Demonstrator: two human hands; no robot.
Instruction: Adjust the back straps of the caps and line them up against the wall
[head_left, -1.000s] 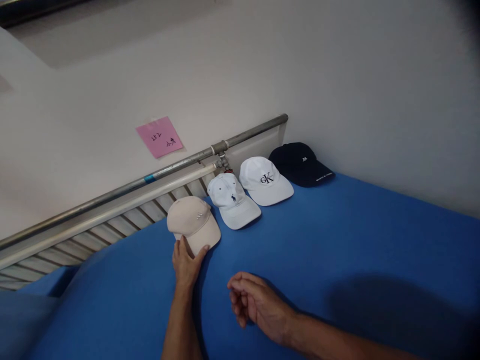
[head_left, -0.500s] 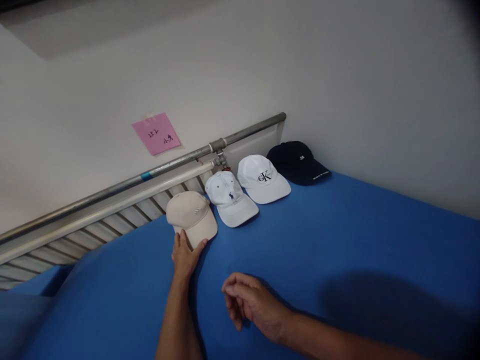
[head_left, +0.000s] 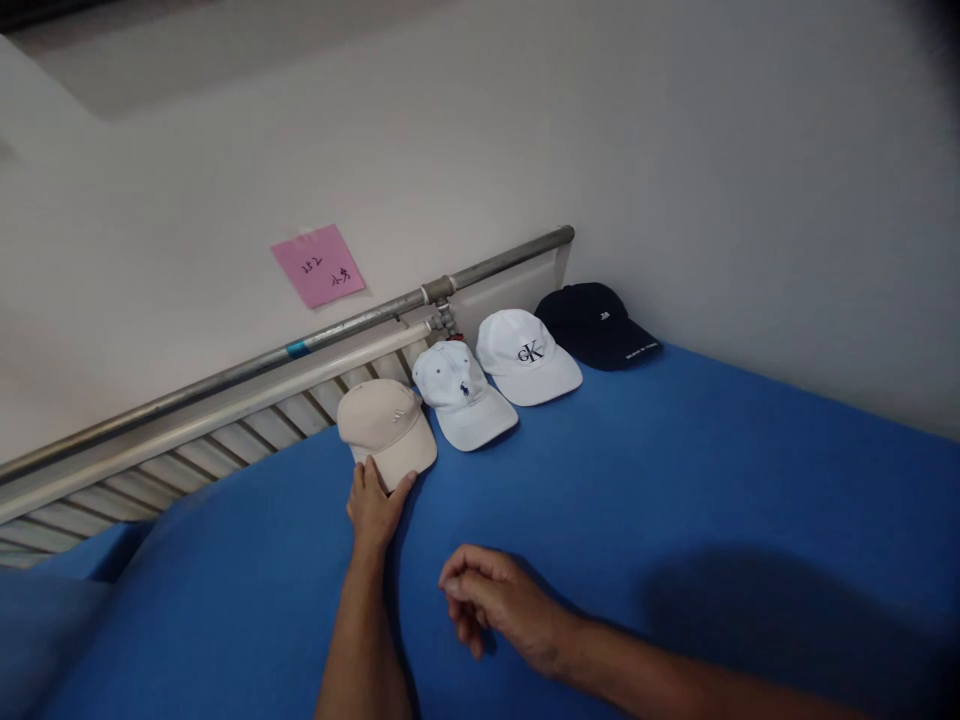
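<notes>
The fingers and thumb of my left hand (head_left: pixel 377 505) are on the front brim of a beige baseball cap (head_left: pixel 379 415); it is gripped at that edge. To its right, in a slanting row, lie a white baseball cap with a small dark horse-rider emblem (head_left: pixel 457 390), a white baseball cap lettered CK (head_left: pixel 521 350) and a black baseball cap (head_left: pixel 589 325) with small white marks. My right hand (head_left: pixel 506 605) hovers low over the blue surface, its fingers loosely curled and somewhat apart, with nothing in it.
A blue-covered bed or table surface (head_left: pixel 675 470) spreads under the caps. Behind them run a white radiator (head_left: pixel 247 420) and a metal pipe (head_left: pixel 360 325) with a valve. A pink note (head_left: pixel 319 267) with handwriting is taped to the wall (head_left: pixel 675 150).
The view has shifted slightly, so the caps and note sit a little further right. Both hands keep nearly the same pose, the left one still on the beige baseball cap.
</notes>
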